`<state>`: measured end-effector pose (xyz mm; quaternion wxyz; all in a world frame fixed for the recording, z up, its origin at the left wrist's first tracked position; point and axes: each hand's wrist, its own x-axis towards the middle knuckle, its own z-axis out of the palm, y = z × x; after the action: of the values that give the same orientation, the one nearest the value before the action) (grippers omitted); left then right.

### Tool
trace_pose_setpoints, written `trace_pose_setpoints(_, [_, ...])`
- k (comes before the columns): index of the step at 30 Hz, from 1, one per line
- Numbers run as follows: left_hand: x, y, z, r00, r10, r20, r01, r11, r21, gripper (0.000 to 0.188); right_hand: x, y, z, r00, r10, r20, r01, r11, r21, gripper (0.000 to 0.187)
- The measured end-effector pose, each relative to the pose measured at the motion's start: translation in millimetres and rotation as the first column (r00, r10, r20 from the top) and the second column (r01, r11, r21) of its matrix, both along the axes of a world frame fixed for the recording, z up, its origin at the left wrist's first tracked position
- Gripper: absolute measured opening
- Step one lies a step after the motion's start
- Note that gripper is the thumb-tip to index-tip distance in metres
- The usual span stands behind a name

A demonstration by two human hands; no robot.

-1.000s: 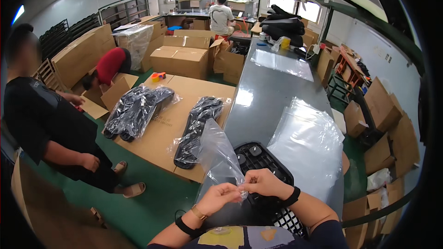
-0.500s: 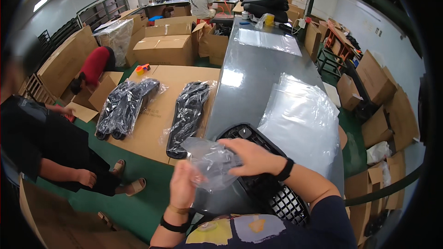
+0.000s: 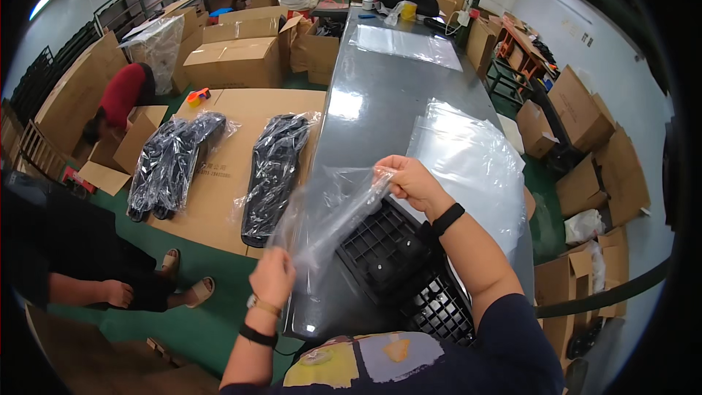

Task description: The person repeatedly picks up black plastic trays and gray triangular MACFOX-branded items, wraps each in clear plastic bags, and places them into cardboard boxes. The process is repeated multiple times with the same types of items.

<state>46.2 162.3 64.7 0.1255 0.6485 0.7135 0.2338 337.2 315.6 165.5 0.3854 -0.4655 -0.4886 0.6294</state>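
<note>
A clear plastic bag (image 3: 319, 218) is stretched between my two hands above the near end of the grey metal table (image 3: 380, 113). My left hand (image 3: 273, 278) pinches its lower left edge; my right hand (image 3: 414, 184) pinches the upper right corner. Whether the bag's mouth is parted, I cannot tell. Just below and right of the bag lies a black plastic part with a ribbed grid underside (image 3: 387, 247), partly covered by the bag and my right forearm. A pile of flat clear bags (image 3: 472, 164) rests beyond my right hand.
Bagged black parts (image 3: 276, 175) lie on a cardboard sheet (image 3: 219, 205) to the left, with an orange tape dispenser (image 3: 197, 96). A co-worker in black (image 3: 73, 249) stands at left; another in red (image 3: 126, 99) bends over a carton. Cartons (image 3: 234, 62) stand behind; more line the right wall.
My hands have moved apart, spreading the crumpled bag out; my right hand went up and rightward. More of the black part's grid shows. The whole view has shifted slightly.
</note>
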Motion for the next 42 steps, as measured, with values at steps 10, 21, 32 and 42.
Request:
trace_pose_setpoints(10, [5.3, 120.2, 109.8, -0.121, -0.387, 0.914, -0.089, 0.921, 0.378, 0.030, 11.0, 19.9, 17.2, 0.805, -0.451, 0.385, -0.237, 0.351, 0.906, 0.026])
trace_pose_setpoints(21, [41.8, 121.2, -64.9, 0.949, -0.256, 0.186, 0.285, 0.946, -0.155, 0.045, 52.2, 53.0, -129.9, 0.476, 0.193, 0.858, -0.501, 0.861, 0.085, 0.049])
trace_pose_setpoints(32, [66.2, 63.1, -53.3, 0.931, 0.086, 0.354, 0.061, 0.922, -0.382, 0.063, 37.6, 17.7, -104.4, 0.604, 0.171, 0.778, -0.350, 0.935, 0.066, 0.041])
trace_pose_setpoints(42, [90.1, 0.6, -44.3, 0.940, -0.016, 0.341, 0.156, 0.909, -0.386, 0.042, 60.5, 30.4, -137.2, 0.434, -0.279, 0.857, -0.384, 0.803, 0.456, 0.050])
